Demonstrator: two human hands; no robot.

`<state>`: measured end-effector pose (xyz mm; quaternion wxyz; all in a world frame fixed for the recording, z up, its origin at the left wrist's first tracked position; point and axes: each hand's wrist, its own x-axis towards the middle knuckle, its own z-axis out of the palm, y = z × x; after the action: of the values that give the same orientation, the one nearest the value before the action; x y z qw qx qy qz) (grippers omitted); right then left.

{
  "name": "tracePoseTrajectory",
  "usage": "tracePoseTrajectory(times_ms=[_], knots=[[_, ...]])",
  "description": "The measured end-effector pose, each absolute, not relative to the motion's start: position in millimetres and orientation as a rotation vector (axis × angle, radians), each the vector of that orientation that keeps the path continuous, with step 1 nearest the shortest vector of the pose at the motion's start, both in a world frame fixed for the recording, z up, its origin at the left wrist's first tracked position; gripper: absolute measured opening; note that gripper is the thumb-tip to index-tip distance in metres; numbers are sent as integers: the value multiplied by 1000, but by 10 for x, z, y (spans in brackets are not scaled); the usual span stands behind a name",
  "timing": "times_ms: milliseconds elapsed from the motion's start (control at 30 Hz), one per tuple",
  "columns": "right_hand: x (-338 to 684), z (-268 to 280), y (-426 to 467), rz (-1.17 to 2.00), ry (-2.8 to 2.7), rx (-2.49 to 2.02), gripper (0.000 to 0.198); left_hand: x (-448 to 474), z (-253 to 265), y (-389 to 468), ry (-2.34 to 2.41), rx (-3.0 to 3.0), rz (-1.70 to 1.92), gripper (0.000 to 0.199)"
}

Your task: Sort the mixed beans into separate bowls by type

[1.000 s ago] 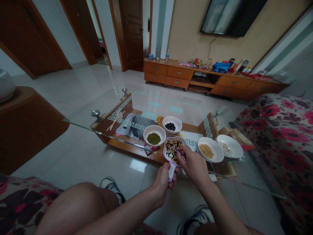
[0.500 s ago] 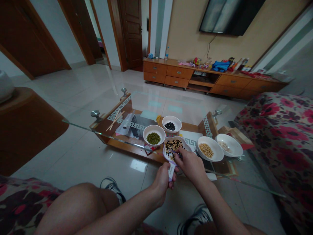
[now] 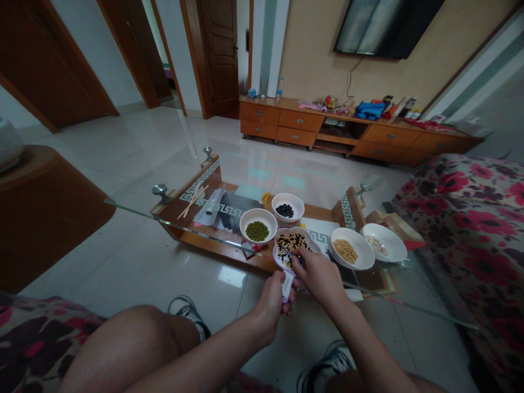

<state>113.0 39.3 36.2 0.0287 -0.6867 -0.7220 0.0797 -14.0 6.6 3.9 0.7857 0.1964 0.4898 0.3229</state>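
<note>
My left hand (image 3: 273, 300) is wrapped round the labelled handle of a purple-rimmed, scalloped scoop (image 3: 276, 266) at the glass table's front edge. Mixed black and yellow beans (image 3: 291, 240) lie inside it. Over the scoop's right side, my right hand (image 3: 317, 273) pinches a thin, tweezers-like tool (image 3: 290, 253), its tip among the beans. Behind the scoop stand a white bowl of green beans (image 3: 257, 231) and a white bowl of black beans (image 3: 284, 210). To the right is a white bowl of yellow beans (image 3: 346, 251), beside a white bowl with pale pieces (image 3: 375, 244) I cannot identify.
Wooden chopsticks (image 3: 192, 201) and a clear plastic item (image 3: 212, 207) lie at the table's left. The glass tabletop's front edge (image 3: 429, 309) runs past my forearms. A flowered sofa (image 3: 470, 218) stands right; a low cabinet (image 3: 301, 121) lines the far wall.
</note>
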Motion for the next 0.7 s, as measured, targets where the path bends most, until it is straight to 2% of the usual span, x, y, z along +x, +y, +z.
tracePoseTrajectory(times_ms=[700], knots=[[1129, 376, 385, 257, -2225, -2122, 24, -139, 27, 60, 1043, 426, 705, 33]])
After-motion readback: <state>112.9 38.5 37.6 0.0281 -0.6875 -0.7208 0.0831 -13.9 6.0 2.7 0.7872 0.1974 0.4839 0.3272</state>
